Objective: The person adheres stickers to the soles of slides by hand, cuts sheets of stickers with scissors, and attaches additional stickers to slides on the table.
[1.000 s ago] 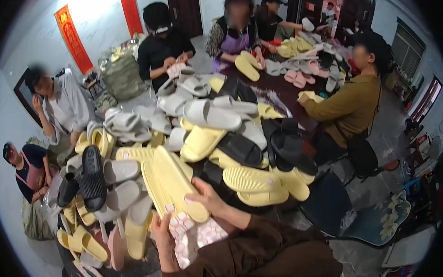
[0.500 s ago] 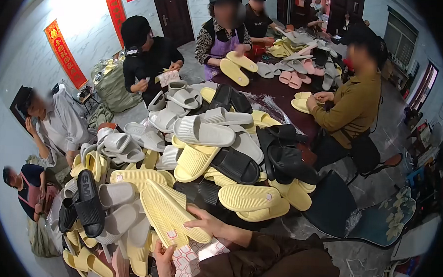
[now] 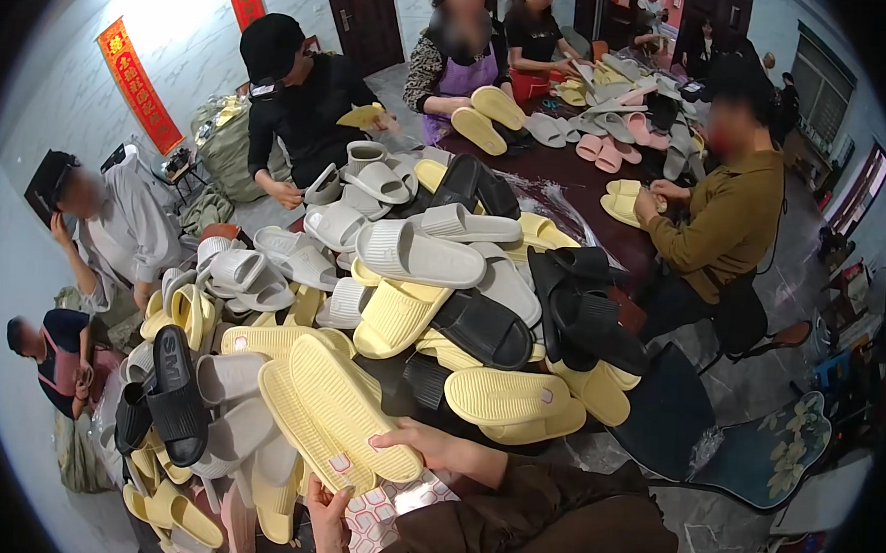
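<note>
A pair of yellow slippers is in my hands above the pile's near edge, soles up. My right hand [image 3: 444, 451] grips the heel end of the upper slipper [image 3: 356, 412], thumb on its sole beside a small red-and-white label [image 3: 376, 440]. My left hand [image 3: 328, 519] pinches the heel end of the lower slipper [image 3: 291, 409], which bears a similar label [image 3: 340, 464]. A white sheet with red outlined shapes [image 3: 380, 514] lies under the heels between my hands; whether my left fingers also hold it, I cannot tell.
Grey slippers [image 3: 419, 252], black slippers [image 3: 480, 329] and more yellow slippers [image 3: 502, 398] are heaped ahead. Several people stand or sit around the dark red table [image 3: 553, 192], some handling slippers. A chair [image 3: 754, 453] is on my right. Stuffed sacks [image 3: 230, 165] stand behind the pile.
The two yellow slippers in my hands have spread apart, and the upper sole with its label now faces up. Across the pile, the person in black has lifted a yellow piece.
</note>
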`<state>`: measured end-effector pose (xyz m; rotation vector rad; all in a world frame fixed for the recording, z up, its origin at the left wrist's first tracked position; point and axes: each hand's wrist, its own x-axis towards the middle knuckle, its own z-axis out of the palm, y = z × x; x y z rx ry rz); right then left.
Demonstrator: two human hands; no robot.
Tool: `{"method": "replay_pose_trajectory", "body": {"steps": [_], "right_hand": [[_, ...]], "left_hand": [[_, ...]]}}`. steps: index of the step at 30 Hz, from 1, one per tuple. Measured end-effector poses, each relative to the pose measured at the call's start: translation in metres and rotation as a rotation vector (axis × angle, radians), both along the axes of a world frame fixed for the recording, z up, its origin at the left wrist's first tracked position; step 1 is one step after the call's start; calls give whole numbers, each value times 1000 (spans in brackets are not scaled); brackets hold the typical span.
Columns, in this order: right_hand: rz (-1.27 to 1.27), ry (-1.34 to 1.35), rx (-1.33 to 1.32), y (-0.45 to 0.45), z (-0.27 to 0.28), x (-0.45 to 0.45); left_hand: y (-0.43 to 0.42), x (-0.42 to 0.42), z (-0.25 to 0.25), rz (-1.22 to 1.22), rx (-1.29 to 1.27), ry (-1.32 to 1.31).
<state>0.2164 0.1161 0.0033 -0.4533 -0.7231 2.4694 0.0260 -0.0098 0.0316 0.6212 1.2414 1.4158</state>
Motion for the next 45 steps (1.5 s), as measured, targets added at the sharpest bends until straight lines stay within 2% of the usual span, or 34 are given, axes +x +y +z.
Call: {"method": "replay_pose_trajectory", "body": {"steps": [5, 10, 14, 22, 26, 28, 30, 31, 33, 34, 36, 39, 41, 43, 45], "right_hand": [[90, 71, 14, -2, -2, -4], [161, 27, 89, -5, -7, -6], [223, 32, -14, -9, -7, -7], [144, 84, 29, -45, 1, -8], [169, 92, -73, -43, -9, -3], [233, 117, -251, -31, 1, 2], [169, 161, -117, -28, 29, -8], [249, 129, -121, -22, 36, -15], [96, 93, 184, -24, 46, -32], [141, 87, 186, -18, 55, -40], [147, -114, 491, -3, 77, -58], [121, -227, 649, 10, 120, -90], [24, -222, 783, 21, 141, -118], [12, -211, 865, 39, 166, -150], [-1, -220, 1048, 54, 193, -181]], "left_hand": [[-4, 2, 1, -5, 38, 12], [-15, 6, 9, -13, 64, 50], [-28, 3, 9, -9, 116, 26], [-52, -11, -2, -61, 144, -32], [-52, -7, 4, -40, 205, -22], [-50, -19, -4, -83, 243, 10], [-49, -35, -8, -118, 199, 134], [-49, -36, -3, -34, 200, 115], [-55, -38, 16, -64, 231, 117], [-53, -42, 20, -18, 233, 112], [-49, -53, 28, 44, 307, 180], [-51, -80, 51, 147, 334, 253], [-54, -101, 73, 206, 326, 291], [-55, -126, 93, 370, 436, 402], [-62, -152, 107, 430, 485, 346]]}}
